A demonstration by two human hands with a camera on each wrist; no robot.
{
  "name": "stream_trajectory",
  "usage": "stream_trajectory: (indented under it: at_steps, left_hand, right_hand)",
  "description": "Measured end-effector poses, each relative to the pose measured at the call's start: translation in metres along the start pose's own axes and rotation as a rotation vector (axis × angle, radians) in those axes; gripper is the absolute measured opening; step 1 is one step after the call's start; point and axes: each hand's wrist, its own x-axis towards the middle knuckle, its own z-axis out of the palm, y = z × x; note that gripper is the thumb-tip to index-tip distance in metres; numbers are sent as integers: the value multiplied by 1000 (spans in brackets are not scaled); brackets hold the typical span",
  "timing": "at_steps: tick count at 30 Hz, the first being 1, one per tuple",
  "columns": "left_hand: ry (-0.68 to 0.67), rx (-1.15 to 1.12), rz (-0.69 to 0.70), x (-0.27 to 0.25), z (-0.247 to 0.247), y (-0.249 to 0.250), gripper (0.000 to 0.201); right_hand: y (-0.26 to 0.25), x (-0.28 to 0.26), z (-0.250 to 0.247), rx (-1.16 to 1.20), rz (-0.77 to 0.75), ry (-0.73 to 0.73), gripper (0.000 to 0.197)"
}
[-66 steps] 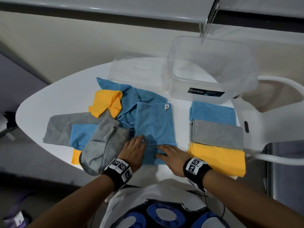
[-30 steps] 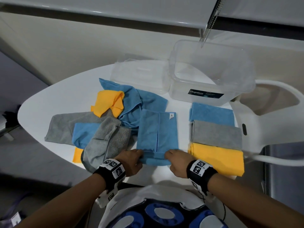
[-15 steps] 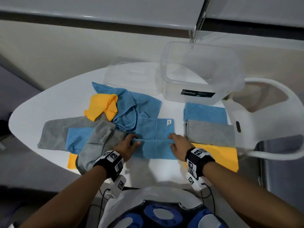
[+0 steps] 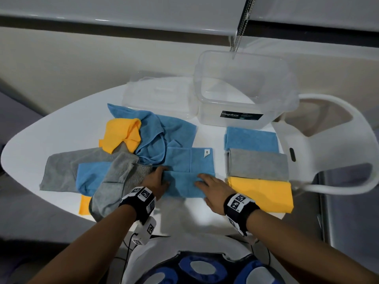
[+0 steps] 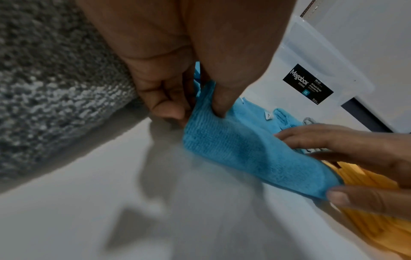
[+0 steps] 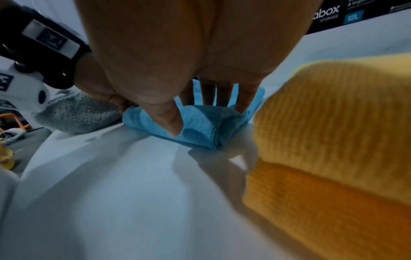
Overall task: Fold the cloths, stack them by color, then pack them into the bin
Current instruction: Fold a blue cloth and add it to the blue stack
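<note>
- My left hand (image 4: 156, 182) pinches the blue cloth (image 4: 189, 173) at its 9 o'clock edge; my right hand (image 4: 213, 188) lies on it, fingers (image 6: 209, 93) slightly spread, at 3 o'clock.
- The cloth sits mid-table, the bin (image 4: 244, 93) at 12 o'clock.
- Best practice, I judge: align edges, then press the crease flat.

Orange cloth (image 4: 85, 204) mostly under grey one (image 4: 111, 185)

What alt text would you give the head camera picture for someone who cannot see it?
Two hands, left hand and right hand, fold a blue cloth on a white table. Folded blue, grey and yellow cloths lie to the right, a loose pile to the left, a clear bin behind.
</note>
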Motion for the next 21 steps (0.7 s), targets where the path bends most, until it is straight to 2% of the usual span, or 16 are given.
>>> stream_trajectory:
  at_steps: [3,6,7,9,12,14,17,21]
  left_hand:
    - [41,34,26,-5,1,4,56]
    - [139,259,238,-12,2,12,61]
    - [120,368,316,-15,4,16,64]
    - [-12,524,418,-18,10,18,75]
    - [-218,637,369,-18,20,8,99]
    - [-224,674,355,-18,26,2,104]
    - [-206,672,335,-19,23,4,92]
    - [-211,719,346,-23,13,4,95]
  right_hand:
    - [1,2,2,2,6,3,66]
    - [2,5,0,-16,4,6,69]
    - [1,6,0,-27,6,5,70]
    - [0,9,-1,-59,21,-7,72]
    - [0,15,-2,-95,39,-12,76]
    - [-1,19,-5,-135,42,-15,75]
    - [-4,24,-11,-181,41,-10,74]
    - [-9,24,-16,-152,49,-5,62]
